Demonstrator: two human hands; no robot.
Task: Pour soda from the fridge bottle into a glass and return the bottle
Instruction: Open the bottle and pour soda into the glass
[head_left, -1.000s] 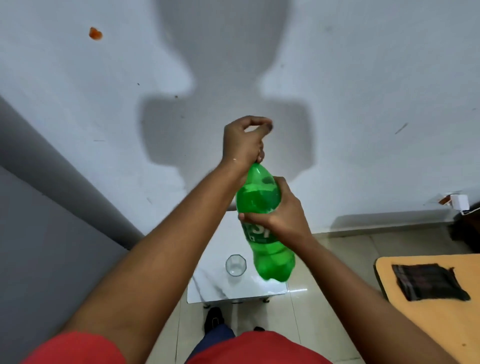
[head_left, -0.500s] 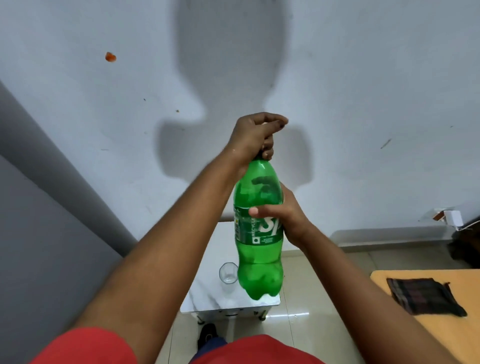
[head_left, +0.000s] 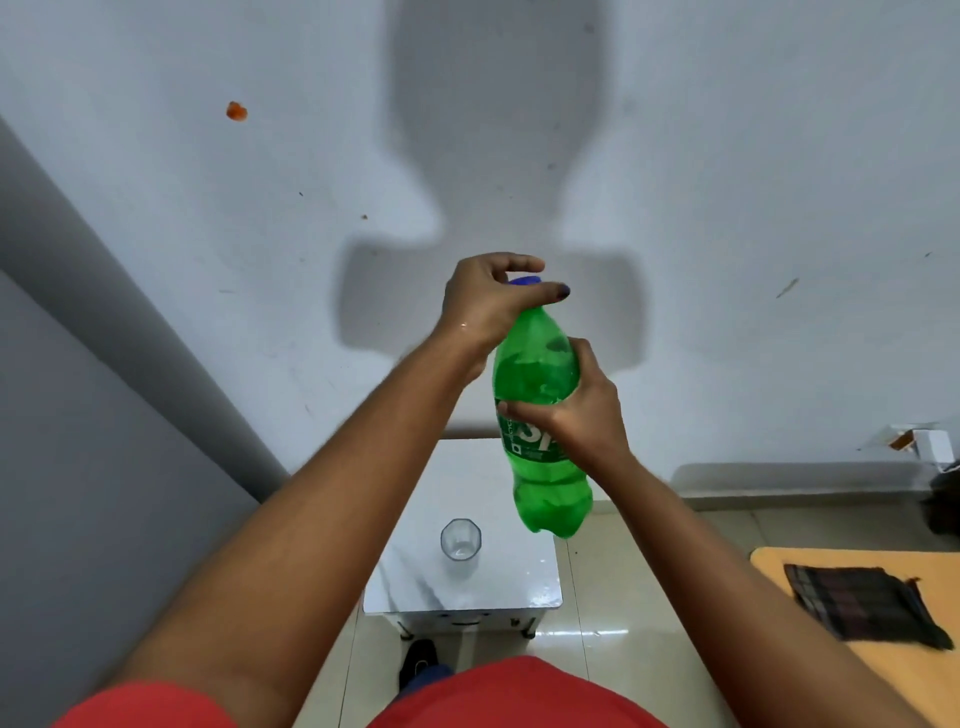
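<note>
I hold a green soda bottle (head_left: 540, 410) upright in the air above a small white marble-topped table (head_left: 467, 592). My right hand (head_left: 576, 410) wraps the bottle's middle over its label. My left hand (head_left: 493, 301) grips the blue cap (head_left: 523, 281) at the top, fingers curled around it. A clear glass (head_left: 461, 538) stands on the table, below and left of the bottle's base; it looks empty.
A white wall rises right behind the table. A grey panel (head_left: 78, 467) runs along the left. At lower right, a wooden table (head_left: 857, 665) carries a dark checked cloth (head_left: 857, 603). Tiled floor and my shoe (head_left: 418, 662) show below.
The bottle has shifted slightly right and tilted a little. My left hand has turned on the top, and the blue cap now shows between its fingers.
</note>
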